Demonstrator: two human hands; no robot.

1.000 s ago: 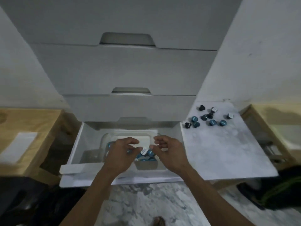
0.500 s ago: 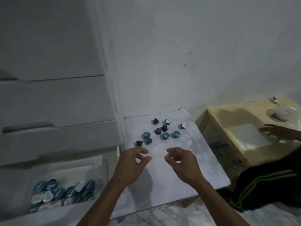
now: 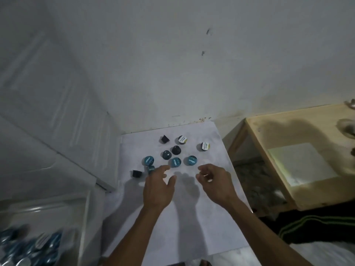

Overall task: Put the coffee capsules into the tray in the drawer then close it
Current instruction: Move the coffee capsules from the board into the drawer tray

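Observation:
Several coffee capsules (image 3: 175, 162), blue-lidded, dark and white-lidded, lie scattered on a white marbled board (image 3: 192, 217) against the wall. My left hand (image 3: 158, 186) hovers just in front of them, fingers apart and empty, its fingertips close to a small blue capsule (image 3: 151, 169) and a dark capsule (image 3: 136, 173). My right hand (image 3: 216, 182) hangs beside it with fingers loosely curled and apart, holding nothing, just below a blue capsule (image 3: 190, 160). At the lower left the open drawer (image 3: 85, 217) shows a blurred heap of blue capsules (image 3: 30, 246) in its tray.
A white drawer unit (image 3: 48, 112) stands at the left. At the right is a low wooden table (image 3: 299, 160) with a pale sheet on it, and another person's dark sleeve with green stripes (image 3: 315, 227) lies in front of it.
My view has swung right from the open drawer to the board. Both hands left the tray, empty, and moved forward to the scattered capsules.

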